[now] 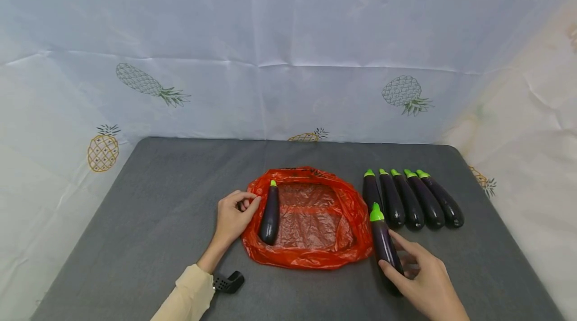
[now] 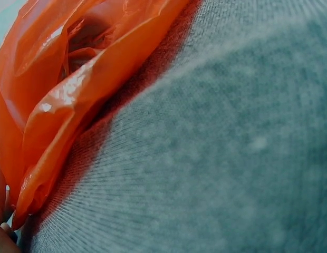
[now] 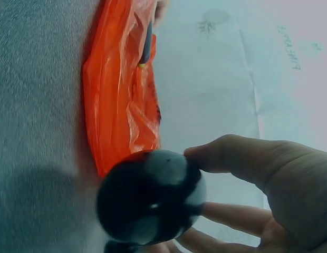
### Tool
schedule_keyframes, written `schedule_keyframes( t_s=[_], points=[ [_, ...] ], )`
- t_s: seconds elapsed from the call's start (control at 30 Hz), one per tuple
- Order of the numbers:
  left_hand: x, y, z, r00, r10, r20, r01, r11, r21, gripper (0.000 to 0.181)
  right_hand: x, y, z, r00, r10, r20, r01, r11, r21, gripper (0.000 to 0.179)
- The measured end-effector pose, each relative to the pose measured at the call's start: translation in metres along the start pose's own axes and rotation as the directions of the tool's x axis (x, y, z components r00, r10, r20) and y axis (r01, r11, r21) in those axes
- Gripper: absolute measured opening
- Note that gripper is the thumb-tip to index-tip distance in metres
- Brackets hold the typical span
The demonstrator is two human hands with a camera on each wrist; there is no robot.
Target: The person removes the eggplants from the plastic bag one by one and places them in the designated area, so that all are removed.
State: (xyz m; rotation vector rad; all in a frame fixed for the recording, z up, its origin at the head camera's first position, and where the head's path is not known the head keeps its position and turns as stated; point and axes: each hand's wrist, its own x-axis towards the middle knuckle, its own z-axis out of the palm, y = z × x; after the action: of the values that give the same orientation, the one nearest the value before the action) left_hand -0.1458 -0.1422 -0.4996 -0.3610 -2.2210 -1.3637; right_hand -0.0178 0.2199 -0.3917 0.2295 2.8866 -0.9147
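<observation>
My right hand (image 1: 421, 273) grips a dark purple eggplant (image 1: 384, 243) with a bright green stem end, thumb on one side and fingers on the other. In the right wrist view the rounded bottom of this eggplant (image 3: 152, 197) faces the camera, above the table. At its left edge, the red plastic bag (image 1: 311, 259) is pinched by my left hand (image 1: 233, 215). The bag lies with its mouth spread wide, and one eggplant (image 1: 270, 216) rests inside along the left wall. In the left wrist view only fingertips (image 2: 1, 200) show beside the bag's edge (image 2: 63, 105).
Several eggplants (image 1: 412, 201) lie side by side right of the bag, green ends toward the back; the held one partly covers the leftmost. The grey table (image 1: 149, 211) meets a white curtain (image 1: 270, 35) printed with pineapples. A black strap (image 1: 229, 282) is on the left wrist.
</observation>
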Motion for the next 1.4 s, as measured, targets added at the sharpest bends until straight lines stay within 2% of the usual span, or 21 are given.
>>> schedule_keyframes(
  t_s=[0.27,0.6,0.9,1.13,1.4],
  points=[
    [-0.001,-0.001,0.0,1.0,-0.006,0.001,0.006,1.0,-0.002,0.007,-0.004,0.018,-0.011,0.987,0.106,0.125,-0.1,0.994,-0.053,0.076],
    [-0.001,-0.002,0.0,1.0,0.015,-0.014,-0.015,1.0,0.005,0.007,-0.002,0.035,-0.011,0.973,0.129,0.192,-0.109,0.988,-0.112,0.077],
    [-0.001,0.0,0.0,1.0,-0.016,0.005,0.016,1.0,0.011,0.008,0.008,0.038,-0.006,0.97,0.126,0.207,-0.095,0.983,-0.155,0.082],
    [-0.001,-0.001,0.0,1.0,-0.001,0.001,0.001,1.0,0.006,0.007,0.013,0.04,-0.003,0.97,0.135,0.202,-0.105,0.982,-0.155,0.084],
    [-0.001,-0.001,0.0,1.0,0.0,0.001,0.0,1.0,0.003,0.007,0.012,0.041,-0.002,0.977,0.104,0.188,-0.077,0.986,-0.146,0.079]
  ],
)
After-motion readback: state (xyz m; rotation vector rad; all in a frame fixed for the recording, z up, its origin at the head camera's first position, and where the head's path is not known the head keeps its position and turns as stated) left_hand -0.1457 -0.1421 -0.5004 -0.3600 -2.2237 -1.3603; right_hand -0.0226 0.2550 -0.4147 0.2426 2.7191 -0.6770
